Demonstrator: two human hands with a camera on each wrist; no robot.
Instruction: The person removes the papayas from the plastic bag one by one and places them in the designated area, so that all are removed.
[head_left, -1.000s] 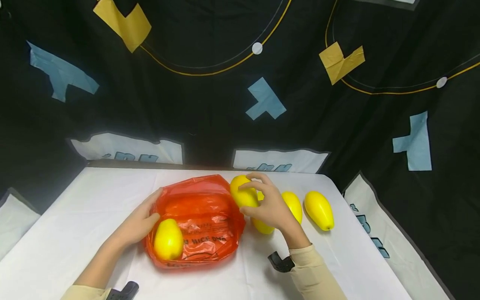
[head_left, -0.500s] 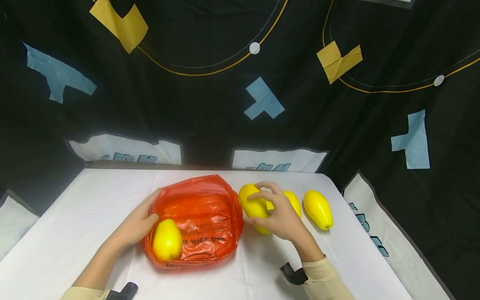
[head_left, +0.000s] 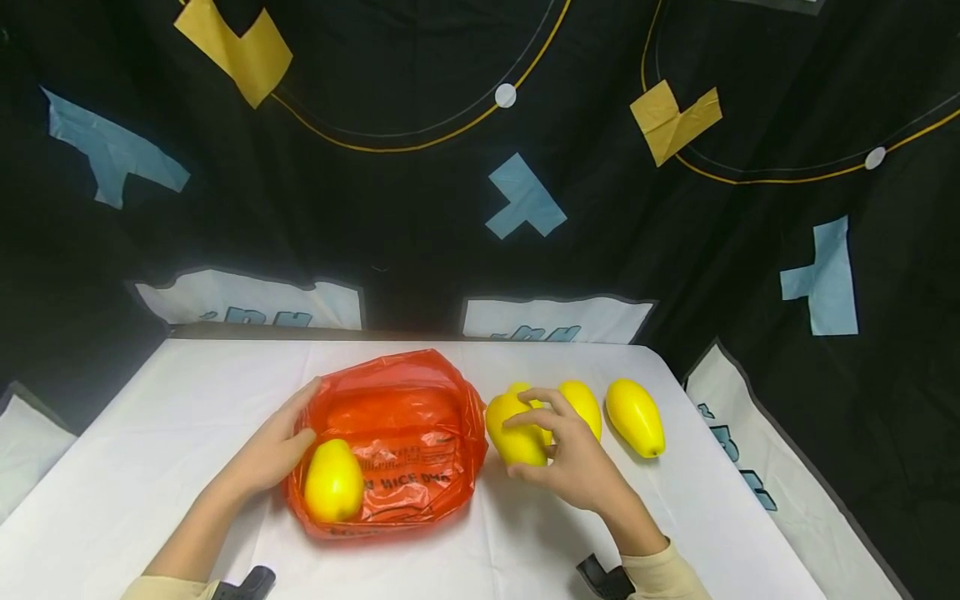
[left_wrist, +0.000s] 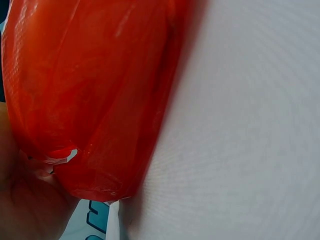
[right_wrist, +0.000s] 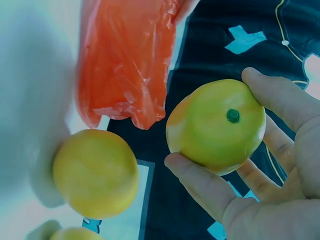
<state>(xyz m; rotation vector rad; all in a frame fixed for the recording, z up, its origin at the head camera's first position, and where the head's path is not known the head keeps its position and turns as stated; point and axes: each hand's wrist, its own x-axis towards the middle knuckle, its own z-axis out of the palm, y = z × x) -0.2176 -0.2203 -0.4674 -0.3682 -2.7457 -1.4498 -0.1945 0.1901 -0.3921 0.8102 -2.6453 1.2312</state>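
An opened red plastic bag (head_left: 405, 400) lies on the white table, one yellow, smooth, elongated fruit (head_left: 334, 481) at its near left inside. My left hand (head_left: 273, 446) holds the bag's left edge, the thumb over the rim; in the left wrist view the bag covers most of that hand. Right of the bag, my right hand (head_left: 566, 458) grips another yellow fruit (right_wrist: 215, 127) between thumb and fingertips. A green stem nub shows on its end in the right wrist view. The held fruit partly hides one fruit standing behind it (head_left: 519, 388).
Two more yellow fruits, one (head_left: 587, 407) just behind my right hand and one (head_left: 636, 418) farther right, lie on the white table (head_left: 405, 567). A black cloth backdrop (head_left: 420, 225) with blue and gold tape pieces hangs behind the table.
My right hand has carried its fruit from the bag's right edge rightward and nearer to me, down toward the table. My left hand has stayed at the bag.
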